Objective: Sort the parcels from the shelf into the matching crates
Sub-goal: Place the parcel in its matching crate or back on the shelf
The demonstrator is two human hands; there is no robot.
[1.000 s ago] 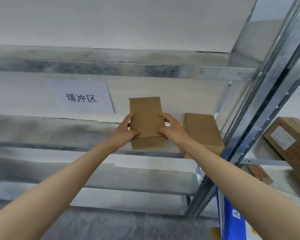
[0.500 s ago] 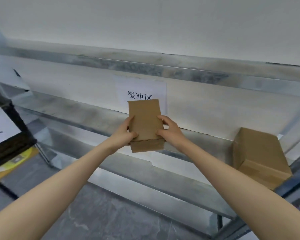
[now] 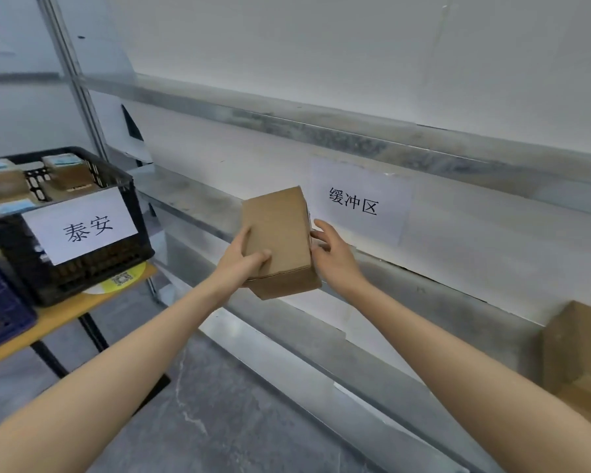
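Left hand (image 3: 238, 260) gripping parcel (image 3: 280, 230), right hand (image 3: 335, 259) alongside (fingers relaxed)

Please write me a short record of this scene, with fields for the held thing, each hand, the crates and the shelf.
held thing: small cardboard box, in the air in front of the shelf
left hand: grips the box's near left corner, thumb on top
right hand: fingers relaxed at the box's right side; contact unclear
black crate: on a table at the left, sign 泰安, parcels inside
blue crate: partly in view, far left
shelf: sign 缓冲区; second cardboard box at the far right
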